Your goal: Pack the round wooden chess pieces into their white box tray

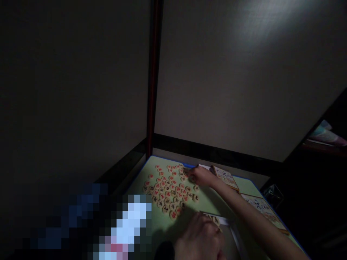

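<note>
At a green table [207,200]: two hands, scattered round pieces [173,193].
Left hand [202,234] nearest, fingers curled at an open box [224,221]; pieces toward the left edge; right hand [201,175], bent, near the far edge. I can't tell either's grip.

A pastel bundle [326,135], perhaps cloth, lies far right.

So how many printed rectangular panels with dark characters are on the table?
2. One printed panel lies by the table's far edge; the other printed panel lies nearer the camera, along the right edge. Others could be hidden behind the arm.
</note>
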Available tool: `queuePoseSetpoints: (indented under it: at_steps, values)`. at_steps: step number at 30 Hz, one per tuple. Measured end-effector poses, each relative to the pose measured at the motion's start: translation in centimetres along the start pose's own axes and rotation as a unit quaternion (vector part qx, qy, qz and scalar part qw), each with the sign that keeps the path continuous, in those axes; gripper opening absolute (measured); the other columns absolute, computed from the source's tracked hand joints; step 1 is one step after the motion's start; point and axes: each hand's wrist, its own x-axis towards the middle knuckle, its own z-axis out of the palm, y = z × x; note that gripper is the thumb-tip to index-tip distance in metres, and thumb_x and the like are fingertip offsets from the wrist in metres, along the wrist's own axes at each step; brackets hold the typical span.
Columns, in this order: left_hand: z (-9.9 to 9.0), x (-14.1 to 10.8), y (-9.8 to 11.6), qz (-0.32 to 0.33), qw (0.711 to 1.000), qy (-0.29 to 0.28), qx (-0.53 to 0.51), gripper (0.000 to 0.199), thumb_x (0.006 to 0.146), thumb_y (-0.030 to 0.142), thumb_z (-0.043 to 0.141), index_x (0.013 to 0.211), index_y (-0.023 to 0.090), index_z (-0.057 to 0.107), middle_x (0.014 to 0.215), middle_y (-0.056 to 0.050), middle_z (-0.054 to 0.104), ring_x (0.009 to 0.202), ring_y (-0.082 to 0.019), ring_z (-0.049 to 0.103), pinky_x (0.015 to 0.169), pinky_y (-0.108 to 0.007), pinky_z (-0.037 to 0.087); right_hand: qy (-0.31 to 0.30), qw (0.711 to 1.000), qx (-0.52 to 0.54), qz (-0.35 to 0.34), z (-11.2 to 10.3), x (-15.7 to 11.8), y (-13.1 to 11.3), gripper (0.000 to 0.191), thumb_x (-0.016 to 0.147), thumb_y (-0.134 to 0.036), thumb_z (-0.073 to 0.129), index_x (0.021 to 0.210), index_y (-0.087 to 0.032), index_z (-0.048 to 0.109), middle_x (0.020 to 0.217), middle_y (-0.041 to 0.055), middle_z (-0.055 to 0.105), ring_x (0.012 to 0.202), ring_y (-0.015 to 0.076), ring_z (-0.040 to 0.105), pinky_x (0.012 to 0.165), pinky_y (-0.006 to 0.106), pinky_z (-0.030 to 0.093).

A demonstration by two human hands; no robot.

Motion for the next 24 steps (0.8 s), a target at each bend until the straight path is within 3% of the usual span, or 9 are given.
queuePoseSetpoints:
  at_steps: [5,10,15,18,24]
  values:
    - [-0.4,0.2,0.2,-0.005,1.0,-0.017,0.009,0.02,0.072,0.028,0.063,0.084,0.016,0.073,0.084,-0.008,0.07,0.094,-0.026,0.06,0.082,-0.035,0.05,0.038,0.999,0.013,0.013,-0.5,-1.1,-0.6,0.036,0.072,-0.003,0.055,0.097,-0.018,0.076,0.088,0.0069,0.076,0.079,0.0201,0.069,0.071,0.026,0.046]
    - [0.2,0.0,0.2,0.018,1.0,0.001,0.008,0.018,0.07,0.027,0.064,0.079,0.015,0.073,0.079,-0.008,0.068,0.088,-0.026,0.06,0.079,-0.036,0.048,0.01,0.993,0.104,-0.05,-0.8,-5.0,-2.1,0.029,0.076,-0.004,0.056,0.091,-0.018,0.076,0.083,0.004,0.075,0.072,0.0162,0.067,0.068,0.025,0.047]
    - [1.1,-0.2,0.4,0.096,0.995,0.027,0.008,0.019,0.07,0.03,0.063,0.075,0.014,0.072,0.07,-0.007,0.065,0.081,-0.023,0.058,0.078,-0.035,0.048,0.026,0.994,0.108,-0.008,-0.6,-8.4,-4.4,0.026,0.077,-0.019,0.07,0.103,-0.018,0.074,0.095,0.0074,0.074,0.079,0.0193,0.068,0.071,0.029,0.05]
    - [1.3,-0.3,0.5,0.102,0.994,0.038,0.023,0.02,0.07,0.031,0.062,0.074,0.014,0.072,0.069,-0.008,0.065,0.08,-0.024,0.058,0.079,-0.036,0.048,0.029,0.995,0.1,-0.01,0.0,-8.6,-5.1,0.027,0.076,-0.016,0.07,0.103,-0.019,0.074,0.101,0.0075,0.073,0.088,0.0205,0.068,0.078,0.029,0.05]
    - [1.3,0.4,-0.2,0.144,0.989,0.005,0.026,0.02,0.069,0.032,0.061,0.072,0.014,0.07,0.065,-0.007,0.065,0.067,-0.021,0.057,0.073,-0.036,0.048,0.047,0.987,0.151,0.03,0.2,-8.2,-3.3,0.026,0.077,-0.008,0.063,0.099,-0.016,0.075,0.09,0.0066,0.074,0.075,0.0173,0.067,0.069,0.025,0.048]
